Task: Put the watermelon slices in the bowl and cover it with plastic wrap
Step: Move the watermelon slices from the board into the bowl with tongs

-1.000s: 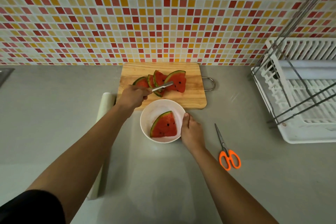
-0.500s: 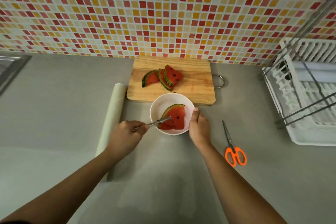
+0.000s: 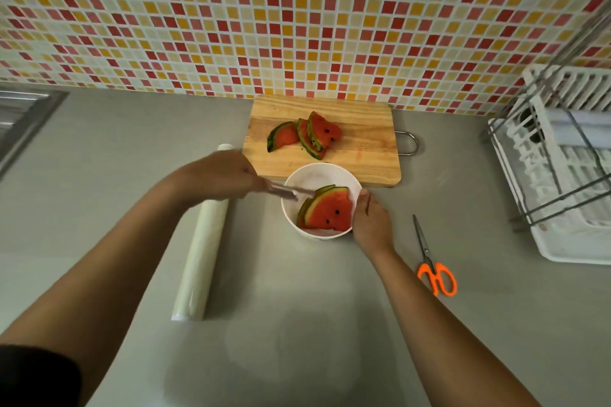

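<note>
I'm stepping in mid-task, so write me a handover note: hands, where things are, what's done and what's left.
Left hand: gripping metal tongs, tips over the white bowl.
Right hand: steadying the bowl's rim.
Done: two watermelon slices in the bowl.
Left: three slices on the cutting board to move, then cover the bowl using the plastic wrap roll, lying left of the bowl. Scissors lie to the right.

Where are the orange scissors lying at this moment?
In the head view, the orange scissors lie flat on the grey counter at the right, beside the right hand, between the white bowl and the dish rack.
</note>
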